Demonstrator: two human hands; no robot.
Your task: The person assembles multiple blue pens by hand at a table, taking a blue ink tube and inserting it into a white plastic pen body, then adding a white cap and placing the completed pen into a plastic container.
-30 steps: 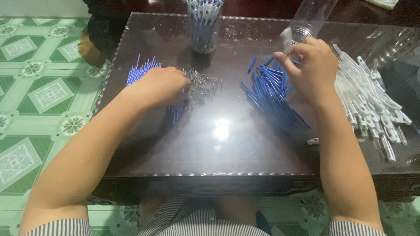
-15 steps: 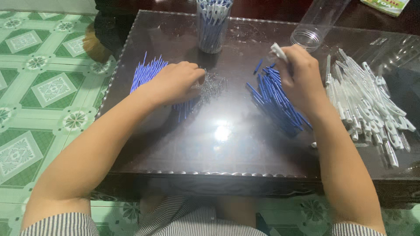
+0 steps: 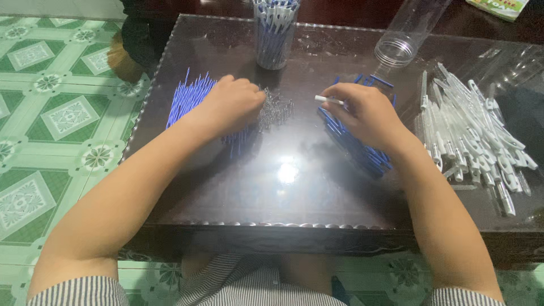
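Since a moment before, our right hand (image 3: 365,113) had dropped onto the blue caps (image 3: 362,150), pinching a white barrel (image 3: 328,100), while our left hand (image 3: 232,105) stayed curled over the refills (image 3: 190,96).

The left hand (image 3: 232,105) is resting on the heap of thin refills (image 3: 190,96) at the table's (image 3: 283,198) left side, with the small springs (image 3: 275,107) lying just right of it. The right hand (image 3: 365,110) is sitting over the pile of caps (image 3: 362,150), pinching a pen barrel (image 3: 328,100). Right of that, pen barrels (image 3: 476,136) are lying heaped. Behind, a filled jar (image 3: 275,34) is standing, and a tipped jar (image 3: 408,34) is lying to its right.
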